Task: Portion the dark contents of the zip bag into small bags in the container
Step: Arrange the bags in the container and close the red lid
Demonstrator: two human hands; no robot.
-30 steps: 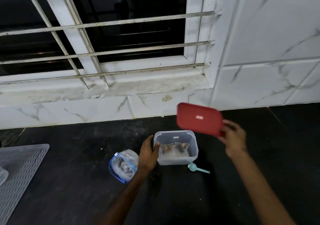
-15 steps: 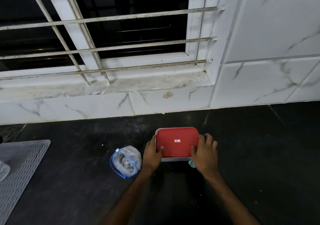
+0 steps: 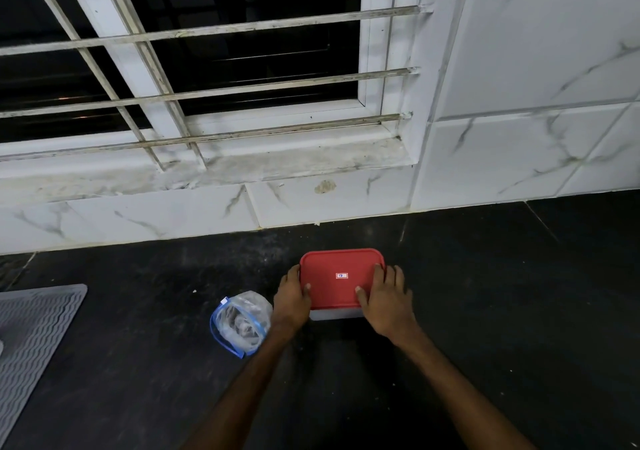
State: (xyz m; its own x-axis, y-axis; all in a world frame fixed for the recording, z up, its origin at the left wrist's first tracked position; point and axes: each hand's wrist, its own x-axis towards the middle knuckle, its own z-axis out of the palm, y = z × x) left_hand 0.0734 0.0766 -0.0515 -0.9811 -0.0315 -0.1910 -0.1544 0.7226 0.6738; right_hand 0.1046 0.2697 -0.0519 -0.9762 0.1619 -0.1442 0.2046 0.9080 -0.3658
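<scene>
A red lid (image 3: 341, 278) with a small white label covers the translucent container (image 3: 334, 314) on the dark counter, so the small bags inside are hidden. My left hand (image 3: 292, 302) grips the lid's left edge, thumb on top. My right hand (image 3: 386, 302) presses on the lid's right edge, fingers spread over it. To the left lies the clear zip bag (image 3: 240, 321) with a blue seal, crumpled, with a little dark content inside.
A grey ribbed mat (image 3: 31, 328) lies at the far left. A white marble-tiled wall (image 3: 519, 137) and a barred window (image 3: 207, 68) with a sill rise just behind the container. The blue scoop seen earlier is hidden by my right hand.
My right hand brought the red lid down from the air onto the container. Both hands now press on its edges, and the view has shifted slightly closer.
</scene>
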